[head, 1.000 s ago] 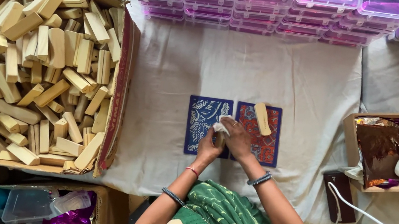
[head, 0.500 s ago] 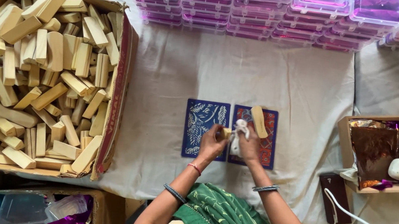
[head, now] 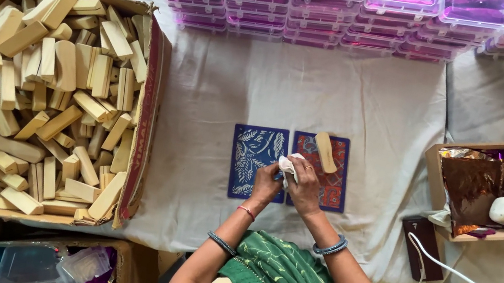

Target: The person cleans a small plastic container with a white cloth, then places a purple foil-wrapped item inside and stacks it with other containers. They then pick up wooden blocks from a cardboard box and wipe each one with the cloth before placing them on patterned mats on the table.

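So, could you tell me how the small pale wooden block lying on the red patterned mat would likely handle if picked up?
The pale wooden block looks stiff and probably light. Its flat faces suggest it would slide, not roll.

Two printed cards, one blue [head: 255,161] and one red-and-blue [head: 334,184], lie side by side. One wooden block [head: 325,152] rests on the red card. Two cardboard boxes: a large one [head: 148,109] holding dozens of wooden blocks, a small one [head: 431,173] holding foil.

Both hands, left hand [head: 266,183] and right hand [head: 306,187], gripping white cloth [head: 289,167] over blue patterned card [head: 257,162], wooden block [head: 325,152] beside
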